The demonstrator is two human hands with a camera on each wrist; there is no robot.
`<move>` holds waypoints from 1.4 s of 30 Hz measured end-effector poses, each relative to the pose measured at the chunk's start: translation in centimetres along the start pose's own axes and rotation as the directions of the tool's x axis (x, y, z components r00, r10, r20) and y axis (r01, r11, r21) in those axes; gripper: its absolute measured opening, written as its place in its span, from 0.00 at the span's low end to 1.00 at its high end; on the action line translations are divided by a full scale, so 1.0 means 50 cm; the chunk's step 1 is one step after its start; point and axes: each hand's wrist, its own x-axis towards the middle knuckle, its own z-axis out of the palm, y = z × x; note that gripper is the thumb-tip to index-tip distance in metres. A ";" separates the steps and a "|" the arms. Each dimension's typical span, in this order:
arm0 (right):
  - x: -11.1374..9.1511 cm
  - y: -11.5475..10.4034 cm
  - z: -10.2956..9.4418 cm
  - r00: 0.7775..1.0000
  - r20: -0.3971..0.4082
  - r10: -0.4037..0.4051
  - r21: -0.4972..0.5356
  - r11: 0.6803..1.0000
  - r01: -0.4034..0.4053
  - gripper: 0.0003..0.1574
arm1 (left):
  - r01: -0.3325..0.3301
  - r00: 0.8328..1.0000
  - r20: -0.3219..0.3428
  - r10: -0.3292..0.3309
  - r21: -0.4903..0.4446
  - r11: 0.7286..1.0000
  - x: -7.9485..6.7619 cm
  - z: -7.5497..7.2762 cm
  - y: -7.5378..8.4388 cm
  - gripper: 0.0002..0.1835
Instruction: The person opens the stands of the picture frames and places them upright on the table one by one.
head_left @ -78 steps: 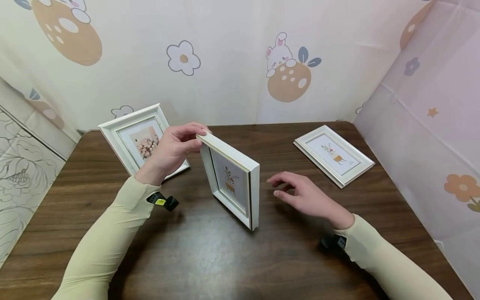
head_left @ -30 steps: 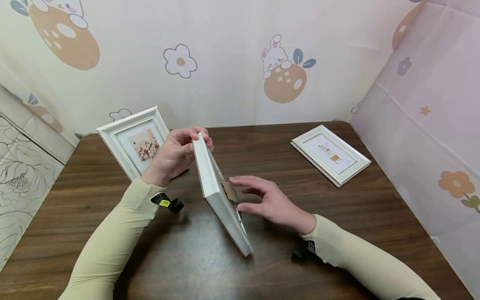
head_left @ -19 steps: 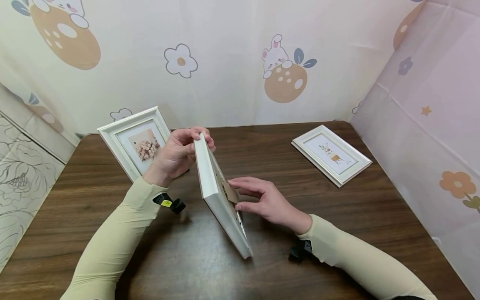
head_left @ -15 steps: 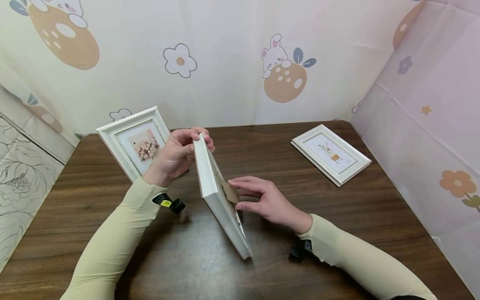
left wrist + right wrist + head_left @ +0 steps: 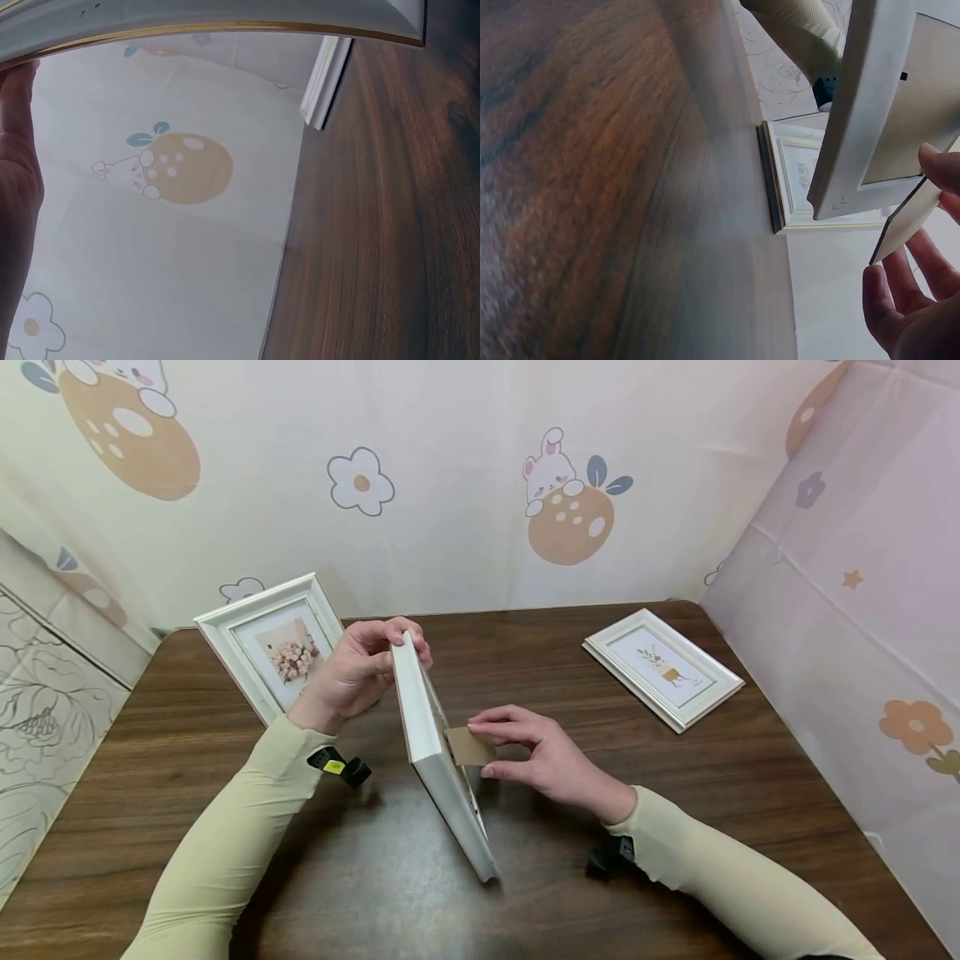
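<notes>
A white picture frame (image 5: 422, 714) stands tilted at the table's middle, its front turned left and its back to the right. My left hand (image 5: 348, 681) grips its upper end, thumb on the near side and fingers over the top. From the frame's back a brown easel stand (image 5: 472, 748) sticks out at an angle. My right hand (image 5: 547, 762) holds this flap between thumb and fingers. Up close in the right wrist view, the stand (image 5: 906, 225) has the thumb on one side and fingers on the other. The frame's picture is hidden in the head view.
Behind my left hand, a white frame with a flower photo (image 5: 288, 647) leans upright. Another white frame (image 5: 663, 670) with a plant drawing lies face up at the right on the dark wooden table (image 5: 390, 893). A patterned curtain (image 5: 450, 485) hangs behind.
The frame has been turned so its back faces right. My right hand has reached the easel stand and, in the last half second, swung it outward to the right.
</notes>
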 end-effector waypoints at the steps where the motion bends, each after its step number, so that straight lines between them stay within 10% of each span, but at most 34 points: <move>1: -0.001 0.000 -0.001 1.000 0.002 0.002 -0.004 1.000 -0.002 0.29 | 0.004 1.000 -0.001 -0.004 0.005 1.000 0.000 0.000 0.000 0.08; 42: 0.000 -0.015 -0.024 1.000 0.016 -0.025 -0.067 0.997 0.026 0.38 | -0.026 0.998 -0.049 0.028 0.044 0.999 0.005 0.005 -0.007 0.08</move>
